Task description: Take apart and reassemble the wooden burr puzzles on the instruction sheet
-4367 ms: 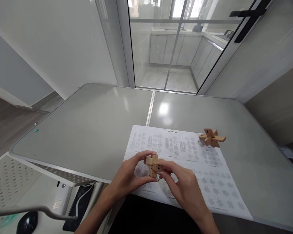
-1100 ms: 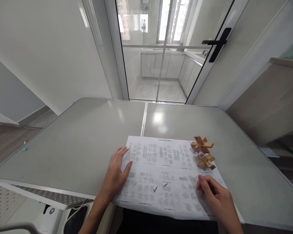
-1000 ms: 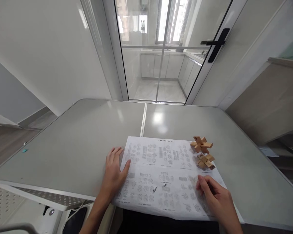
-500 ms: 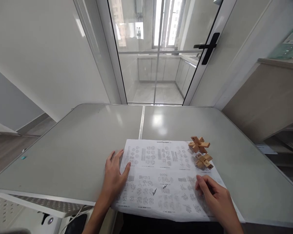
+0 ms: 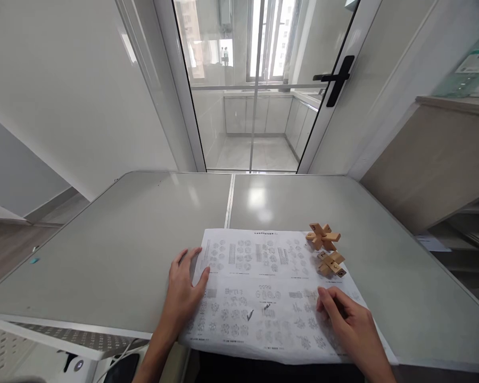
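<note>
A large printed paper sheet (image 5: 279, 282) lies on the table, covered with small line drawings and short captions. My left hand (image 5: 186, 284) rests at its left edge, fingers spread and thumb on the paper, holding nothing. Over the sheet's lower right, my right hand (image 5: 345, 319) is curled, thumb pressed against the index finger, with nothing showing between them. Two wooden interlocking puzzles made of numbered sticks sit at the sheet's upper right: a darker one (image 5: 323, 237) farther off and a lighter one (image 5: 331, 264) just beyond my right hand. Neither hand touches them.
The grey folding table (image 5: 143, 223) has a metal seam down its middle. Beyond its far edge stands a glass door (image 5: 231, 117) with a black handle (image 5: 339, 80). A wooden shelf unit (image 5: 439, 143) borders the right side. A small teal bit (image 5: 34, 260) lies near the left edge.
The whole view has shifted slightly to the left. Both hands, the paper and the wooden puzzles keep their places relative to one another.
</note>
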Available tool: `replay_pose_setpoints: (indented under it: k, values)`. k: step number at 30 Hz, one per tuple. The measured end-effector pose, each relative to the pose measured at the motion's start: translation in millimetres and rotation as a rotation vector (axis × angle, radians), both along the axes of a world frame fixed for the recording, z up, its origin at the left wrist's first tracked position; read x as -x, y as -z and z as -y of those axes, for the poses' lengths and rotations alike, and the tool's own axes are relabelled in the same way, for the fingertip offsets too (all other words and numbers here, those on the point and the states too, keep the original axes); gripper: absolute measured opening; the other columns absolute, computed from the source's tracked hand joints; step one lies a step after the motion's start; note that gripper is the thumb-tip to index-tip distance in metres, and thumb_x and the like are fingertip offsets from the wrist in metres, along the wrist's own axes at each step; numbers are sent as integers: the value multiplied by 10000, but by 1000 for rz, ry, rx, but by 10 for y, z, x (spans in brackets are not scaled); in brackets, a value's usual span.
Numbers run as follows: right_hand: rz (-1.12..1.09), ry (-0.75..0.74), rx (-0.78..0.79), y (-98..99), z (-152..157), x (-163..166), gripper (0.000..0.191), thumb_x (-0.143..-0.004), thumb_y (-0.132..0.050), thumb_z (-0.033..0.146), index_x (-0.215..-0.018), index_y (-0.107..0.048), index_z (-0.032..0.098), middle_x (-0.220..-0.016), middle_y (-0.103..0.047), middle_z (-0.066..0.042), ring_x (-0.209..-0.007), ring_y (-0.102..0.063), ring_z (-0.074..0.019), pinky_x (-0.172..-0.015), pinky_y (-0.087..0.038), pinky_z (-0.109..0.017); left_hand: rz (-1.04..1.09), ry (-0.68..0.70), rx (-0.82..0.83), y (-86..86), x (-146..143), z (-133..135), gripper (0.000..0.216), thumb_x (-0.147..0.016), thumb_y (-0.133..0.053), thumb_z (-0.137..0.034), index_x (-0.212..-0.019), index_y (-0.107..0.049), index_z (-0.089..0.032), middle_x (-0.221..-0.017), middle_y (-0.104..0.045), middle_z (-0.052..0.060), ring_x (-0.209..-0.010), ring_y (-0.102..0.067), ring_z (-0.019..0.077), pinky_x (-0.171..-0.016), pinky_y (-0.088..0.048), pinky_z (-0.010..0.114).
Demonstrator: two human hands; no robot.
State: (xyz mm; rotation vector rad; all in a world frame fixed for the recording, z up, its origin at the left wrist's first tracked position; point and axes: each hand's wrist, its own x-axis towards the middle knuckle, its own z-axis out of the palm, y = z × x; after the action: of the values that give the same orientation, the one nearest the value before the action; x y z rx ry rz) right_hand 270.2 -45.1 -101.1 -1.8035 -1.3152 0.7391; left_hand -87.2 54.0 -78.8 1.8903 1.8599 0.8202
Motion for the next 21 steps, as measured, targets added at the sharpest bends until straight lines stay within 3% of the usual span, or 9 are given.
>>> replay_pose_setpoints:
  k: [21]
  values:
    - [12,-16,-9,34,-29,-44,575,-995,-508,688,-676,-633,227,-588,-564,10,-544,-521,-159,-546,-446,-247,-50,31,-33,34,2,-10,511,-1004,-573,-437,-1474,-534,-241,-1517,-554,139,-1544,-357,350,-1236,-365,647]
